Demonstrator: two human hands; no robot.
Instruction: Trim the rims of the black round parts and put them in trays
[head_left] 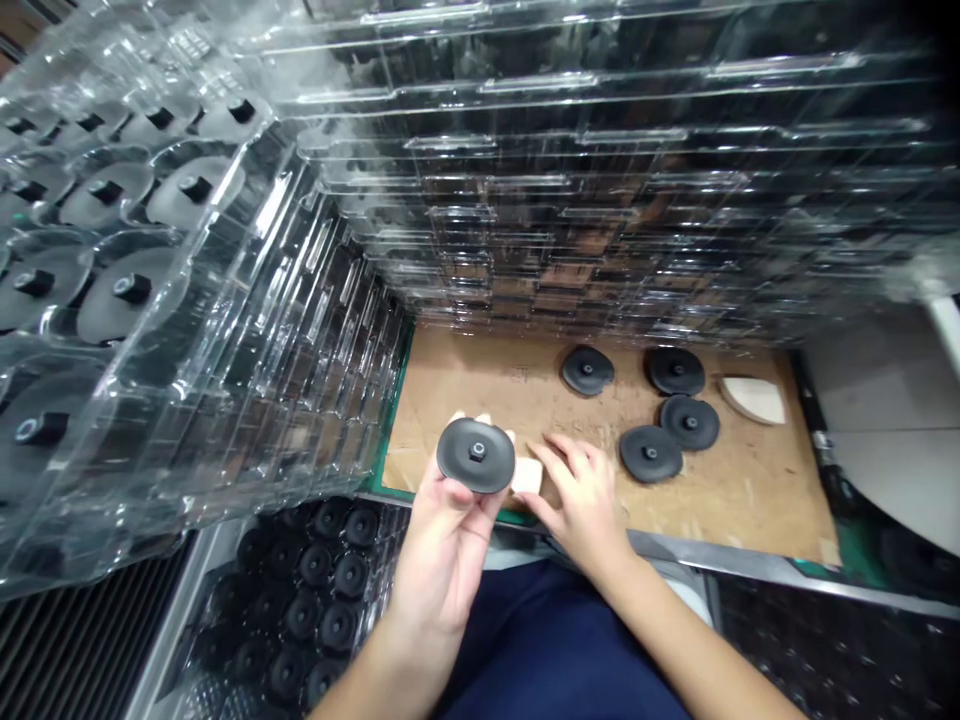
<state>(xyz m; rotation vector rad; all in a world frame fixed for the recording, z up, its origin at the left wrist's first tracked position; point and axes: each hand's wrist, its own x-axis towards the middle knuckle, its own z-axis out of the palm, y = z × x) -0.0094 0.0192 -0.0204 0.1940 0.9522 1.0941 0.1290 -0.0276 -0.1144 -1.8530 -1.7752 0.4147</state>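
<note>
My left hand (450, 530) holds up a black rounded disc (487, 475), its raised hub with a small ring facing me. Thumb and fingers grip the disc by its edges. Just to the right, a small white block (528, 478) sits by the front edge of the cardboard. My right hand (581, 490) reaches around this block with fingers apart, the thumb at its lower edge and the index finger above it. Whether they touch it, I cannot tell. Several similar black discs (651, 453) lie hub up on the cardboard, right of my right hand.
Brown cardboard (735, 490) covers the worktop. A pale wedge-shaped piece (754, 400) lies at its right. Tall stacks of clear plastic trays (540, 190) rise behind and at left; the left stack (247, 330) holds discs on top. Below left, another tray (367, 555) carries dark discs.
</note>
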